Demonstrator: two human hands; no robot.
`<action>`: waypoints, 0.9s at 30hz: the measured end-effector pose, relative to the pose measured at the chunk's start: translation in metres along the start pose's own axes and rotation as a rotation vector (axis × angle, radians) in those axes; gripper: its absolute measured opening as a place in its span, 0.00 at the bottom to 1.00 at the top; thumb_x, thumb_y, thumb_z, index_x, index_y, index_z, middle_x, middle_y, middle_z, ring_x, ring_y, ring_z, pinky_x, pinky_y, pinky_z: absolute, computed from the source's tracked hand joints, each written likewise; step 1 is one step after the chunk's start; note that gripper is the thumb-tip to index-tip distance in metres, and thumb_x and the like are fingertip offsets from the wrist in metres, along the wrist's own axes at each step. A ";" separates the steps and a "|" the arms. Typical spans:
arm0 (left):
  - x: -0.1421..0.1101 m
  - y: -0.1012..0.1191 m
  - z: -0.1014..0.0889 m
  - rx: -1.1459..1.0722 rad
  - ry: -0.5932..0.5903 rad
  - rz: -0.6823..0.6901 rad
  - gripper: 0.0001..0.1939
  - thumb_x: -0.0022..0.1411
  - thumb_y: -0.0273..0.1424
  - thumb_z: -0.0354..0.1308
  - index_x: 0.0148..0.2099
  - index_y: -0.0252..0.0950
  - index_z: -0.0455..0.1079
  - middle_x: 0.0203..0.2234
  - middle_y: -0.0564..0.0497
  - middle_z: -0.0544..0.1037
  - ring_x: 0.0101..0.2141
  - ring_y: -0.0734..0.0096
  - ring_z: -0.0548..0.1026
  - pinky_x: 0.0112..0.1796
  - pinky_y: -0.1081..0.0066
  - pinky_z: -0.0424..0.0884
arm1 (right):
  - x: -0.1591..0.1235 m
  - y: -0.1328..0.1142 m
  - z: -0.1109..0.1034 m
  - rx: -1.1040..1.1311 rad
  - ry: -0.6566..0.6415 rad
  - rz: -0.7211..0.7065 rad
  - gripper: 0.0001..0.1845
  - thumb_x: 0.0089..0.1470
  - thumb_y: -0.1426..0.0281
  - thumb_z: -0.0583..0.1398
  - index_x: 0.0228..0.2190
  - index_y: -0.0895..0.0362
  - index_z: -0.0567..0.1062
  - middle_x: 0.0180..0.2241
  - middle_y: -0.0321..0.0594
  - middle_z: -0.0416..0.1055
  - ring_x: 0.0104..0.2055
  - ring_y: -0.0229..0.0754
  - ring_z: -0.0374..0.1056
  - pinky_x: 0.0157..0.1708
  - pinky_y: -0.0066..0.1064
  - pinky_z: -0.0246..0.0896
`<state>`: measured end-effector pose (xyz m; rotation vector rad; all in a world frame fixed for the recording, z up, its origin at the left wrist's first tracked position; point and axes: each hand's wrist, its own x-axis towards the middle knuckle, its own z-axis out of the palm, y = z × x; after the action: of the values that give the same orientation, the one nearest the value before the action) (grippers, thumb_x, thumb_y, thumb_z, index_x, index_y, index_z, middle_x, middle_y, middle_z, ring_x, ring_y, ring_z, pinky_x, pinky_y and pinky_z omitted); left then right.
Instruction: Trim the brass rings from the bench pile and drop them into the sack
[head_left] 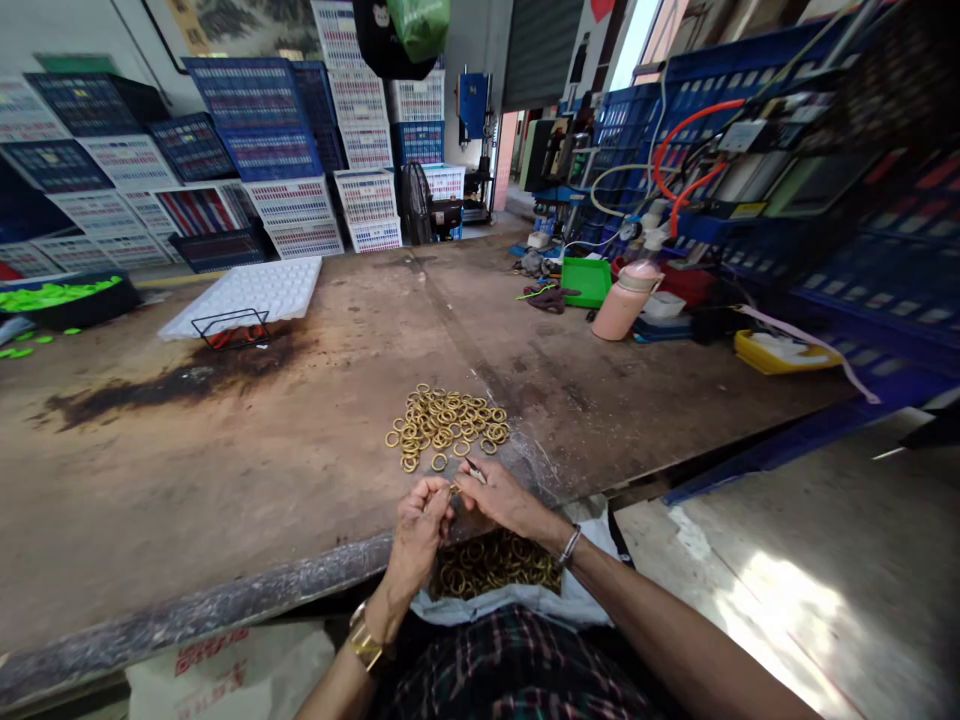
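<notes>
Close to the table's front edge, my two hands almost meet. The fingers of my left hand point(424, 508) are pinched on a small brass ring point(454, 490), mostly covered by the fingertips. My right hand point(496, 494) is closed around a slim pointed tool point(474, 470) with a dark tip; its exact kind is hard to make out. Just beyond both hands lies a loose pile of brass rings point(446, 418) on the wooden table point(330, 440). Below them, an open white sack point(592, 590) at my lap holds many more rings point(495, 565).
A pink bottle point(627, 300), green tray point(586, 282) and yellow tray point(784, 355) stand at the right. A white moulded tray point(251, 290) and black wire rack point(231, 325) lie at the left. Stacked crates point(262, 155) line the back.
</notes>
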<state>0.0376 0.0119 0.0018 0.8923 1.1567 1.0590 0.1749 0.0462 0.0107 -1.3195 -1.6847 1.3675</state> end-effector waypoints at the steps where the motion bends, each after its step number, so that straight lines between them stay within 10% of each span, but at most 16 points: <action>1: 0.000 0.000 0.001 0.015 -0.008 0.000 0.17 0.50 0.44 0.57 0.29 0.34 0.63 0.15 0.59 0.64 0.13 0.84 0.56 0.15 0.81 0.50 | 0.001 0.001 0.001 -0.015 0.014 0.001 0.09 0.50 0.69 0.51 0.21 0.57 0.63 0.17 0.28 0.59 0.20 0.30 0.54 0.21 0.21 0.47; 14: -0.002 -0.001 0.005 -0.131 -0.123 -0.035 0.15 0.52 0.42 0.56 0.28 0.36 0.61 0.14 0.60 0.61 0.12 0.85 0.51 0.14 0.80 0.47 | 0.000 -0.001 -0.002 -0.295 0.132 -0.061 0.10 0.53 0.72 0.48 0.24 0.58 0.65 0.19 0.33 0.63 0.23 0.33 0.57 0.25 0.24 0.48; 27: -0.002 0.001 0.005 0.024 -0.080 0.028 0.18 0.53 0.45 0.54 0.26 0.36 0.58 0.12 0.61 0.58 0.14 0.83 0.52 0.16 0.79 0.49 | -0.011 -0.004 0.002 -0.862 -0.041 -0.131 0.10 0.50 0.75 0.49 0.33 0.59 0.68 0.27 0.42 0.71 0.26 0.37 0.61 0.26 0.28 0.42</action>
<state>0.0423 0.0104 0.0046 0.9638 1.0955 1.0250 0.1756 0.0349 0.0149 -1.5633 -2.4690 0.5760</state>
